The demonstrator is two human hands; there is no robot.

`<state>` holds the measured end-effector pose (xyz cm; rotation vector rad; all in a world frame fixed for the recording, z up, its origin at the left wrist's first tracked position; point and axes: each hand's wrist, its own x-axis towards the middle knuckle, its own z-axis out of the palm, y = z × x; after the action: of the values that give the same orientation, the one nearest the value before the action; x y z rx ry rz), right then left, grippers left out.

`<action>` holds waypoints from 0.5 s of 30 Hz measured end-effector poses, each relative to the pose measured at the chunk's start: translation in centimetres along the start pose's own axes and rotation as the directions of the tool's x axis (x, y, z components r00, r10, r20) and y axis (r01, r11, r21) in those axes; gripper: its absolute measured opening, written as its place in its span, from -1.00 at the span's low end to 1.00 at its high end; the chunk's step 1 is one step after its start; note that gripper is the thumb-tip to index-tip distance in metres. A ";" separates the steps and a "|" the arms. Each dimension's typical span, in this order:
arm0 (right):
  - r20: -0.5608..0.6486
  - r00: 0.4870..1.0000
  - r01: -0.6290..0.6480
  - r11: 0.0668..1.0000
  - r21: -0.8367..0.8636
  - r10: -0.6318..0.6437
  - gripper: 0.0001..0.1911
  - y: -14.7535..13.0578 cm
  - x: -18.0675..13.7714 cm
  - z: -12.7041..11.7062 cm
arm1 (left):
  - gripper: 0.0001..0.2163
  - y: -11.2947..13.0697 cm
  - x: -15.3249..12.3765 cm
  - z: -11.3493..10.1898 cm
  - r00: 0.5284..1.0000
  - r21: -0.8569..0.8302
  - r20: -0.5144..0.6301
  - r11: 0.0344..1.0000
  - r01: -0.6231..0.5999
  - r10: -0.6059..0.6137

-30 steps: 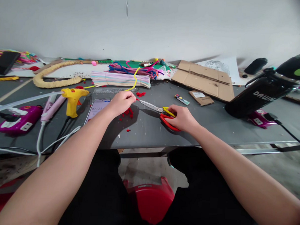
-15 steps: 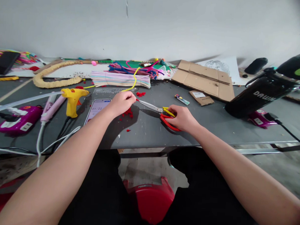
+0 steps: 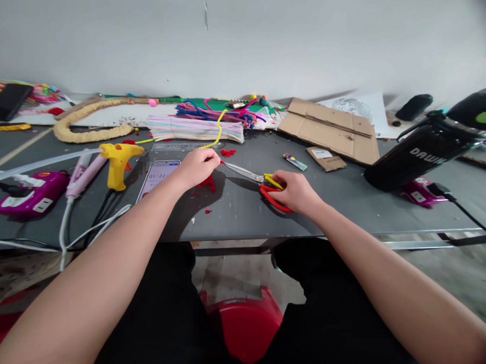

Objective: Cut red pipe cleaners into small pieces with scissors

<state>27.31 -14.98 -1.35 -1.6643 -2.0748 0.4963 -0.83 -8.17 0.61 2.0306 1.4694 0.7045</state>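
Yellow pipe cleaner rises from the fingertips of the left hand and curves away toward the far side of the surface, ending over the striped bundle by the wall. Its near end is the gripped end, so its long axis runs near to far and leans slightly right.

Furthest left of the things in play, a phone lies flat, just beside the left wrist. The left hand rests low on the surface with thumb and fingers pinched shut on the pipe cleaner. Loose red scraps lie under and just right of its knuckles.

To the right, the scissors lie almost level, with the blades pointing left and a little far. The tips meet the left fingertips exactly where the pipe cleaner is pinched. A speck of red shows at the tips, too small to identify. The blades look nearly closed.

Furthest right, the right hand is curled through the red and yellow handle loops, holding the scissors. The left hand is on the pipe cleaner; the right reaches it only through the blades.
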 end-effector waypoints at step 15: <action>0.009 1.000 0.007 1.000 0.008 -0.007 -0.76 0.0 0.1 -0.1 | -0.82 -0.1 0.1 0.0 1.000 0.013 0.014 1.000 -0.016 0.016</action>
<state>27.32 -14.92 -1.25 -1.6524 -2.0813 0.5098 -0.87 -8.06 0.58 2.0550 1.4551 0.6875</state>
